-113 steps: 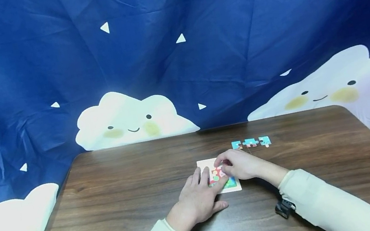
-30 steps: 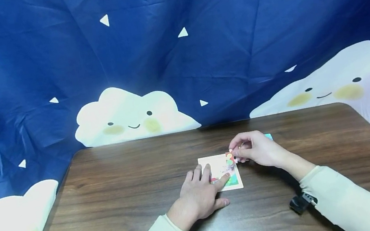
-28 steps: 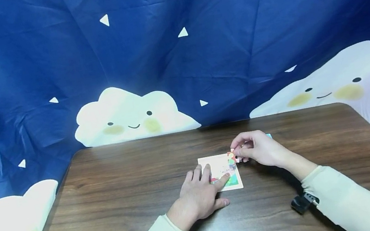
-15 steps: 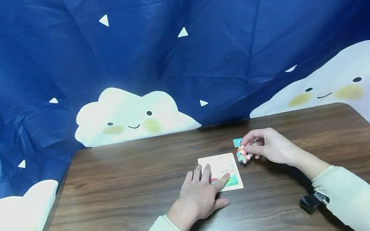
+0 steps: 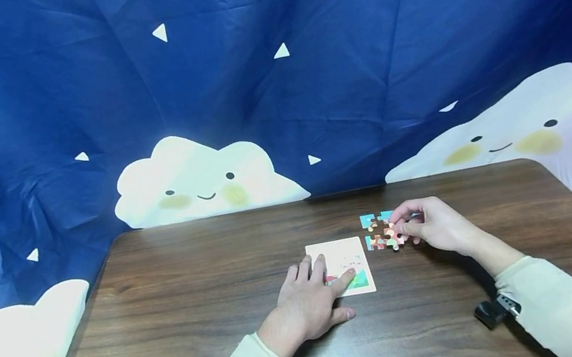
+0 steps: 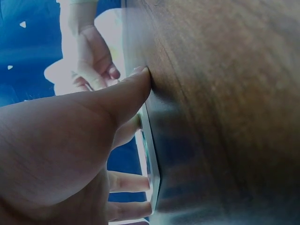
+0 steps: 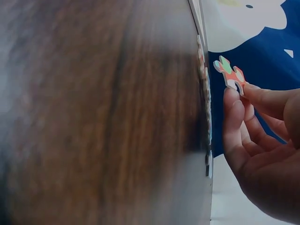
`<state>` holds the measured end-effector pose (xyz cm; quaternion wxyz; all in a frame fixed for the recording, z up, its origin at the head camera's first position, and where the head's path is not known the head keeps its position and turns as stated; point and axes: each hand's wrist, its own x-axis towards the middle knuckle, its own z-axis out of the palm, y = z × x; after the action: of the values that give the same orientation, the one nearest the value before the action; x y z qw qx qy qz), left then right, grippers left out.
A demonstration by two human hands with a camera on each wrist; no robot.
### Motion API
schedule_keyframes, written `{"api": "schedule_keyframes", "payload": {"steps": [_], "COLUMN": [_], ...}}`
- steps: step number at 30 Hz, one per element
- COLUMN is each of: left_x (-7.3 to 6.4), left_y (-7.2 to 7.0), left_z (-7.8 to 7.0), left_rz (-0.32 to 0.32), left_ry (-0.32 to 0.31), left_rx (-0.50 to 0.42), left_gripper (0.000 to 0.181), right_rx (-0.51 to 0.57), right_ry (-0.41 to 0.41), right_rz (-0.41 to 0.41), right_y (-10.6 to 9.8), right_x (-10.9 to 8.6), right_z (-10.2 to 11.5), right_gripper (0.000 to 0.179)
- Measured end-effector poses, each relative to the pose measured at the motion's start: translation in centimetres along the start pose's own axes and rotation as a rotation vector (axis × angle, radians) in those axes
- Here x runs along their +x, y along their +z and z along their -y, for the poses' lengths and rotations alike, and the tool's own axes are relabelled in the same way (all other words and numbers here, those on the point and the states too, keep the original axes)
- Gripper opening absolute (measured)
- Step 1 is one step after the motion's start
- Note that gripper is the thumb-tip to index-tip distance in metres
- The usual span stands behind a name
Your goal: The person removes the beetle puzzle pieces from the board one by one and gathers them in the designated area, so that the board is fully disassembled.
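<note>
Mid-table: pale board (image 5: pixel 341 250), flat, square corners, red and green-blue colour across its lower half, partly under a hand. Can't tell if that's print or seated parts. Table (image 5: pixel 193 271) is dark brown wood-grain, slight sheen, rounded far corners. Off the board's 2 o'clock: two blue pieces (image 5: pixel 366 221) and a blue-red piece (image 5: pixel 374 242), jigsaw knobs and notches, lying flat. A bit more blue shows from behind the right hand (image 5: pixel 441 228).

Left hand (image 5: pixel 308 303) comes in from the board's 8 o'clock, palm down, fingers straight and spread on it, gripping nothing. Index reaches the colour; thumb sits out past the near edge.

Right hand is near the board's 3 o'clock, forearm from 4. Thumb and fingertips pinch the red piece (image 7: pixel 231 75), a thin slab with green and cream patches, tilted, held off the wood.

Far table edge runs near the blue pieces at 12, blue cloth (image 5: pixel 218 56) with white clouds behind it. Left edge is well apart from the board at 9; right edge lies beyond the right forearm.
</note>
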<state>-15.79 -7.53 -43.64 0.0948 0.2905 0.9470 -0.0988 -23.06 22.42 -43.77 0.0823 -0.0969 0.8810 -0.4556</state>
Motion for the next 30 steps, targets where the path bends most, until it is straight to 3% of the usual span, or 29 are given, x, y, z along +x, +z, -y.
{"api": "schedule_keyframes", "payload": {"steps": [9,20,30], "left_x": [0.0,0.0,0.0], "left_y": [0.1,0.1,0.0], "left_z": [0.0,-0.1,0.1], "left_rz": [0.001,0.004,0.008], "left_ry": [0.001,0.001,0.002], "left_rx": [0.002,-0.003,-0.022], "left_gripper": [0.071,0.07,0.071], "right_rx": [-0.008,-0.153,-0.269], "right_ry": [0.012,-0.019,-0.043], "right_rz": [0.019,-0.019,-0.025], "right_y": [-0.1,0.3,-0.1], "right_x": [0.0,0.3,-0.7], "right_z": [-0.8,-1.0,-1.1], "right_gripper": [0.014,0.013,0.02]}}
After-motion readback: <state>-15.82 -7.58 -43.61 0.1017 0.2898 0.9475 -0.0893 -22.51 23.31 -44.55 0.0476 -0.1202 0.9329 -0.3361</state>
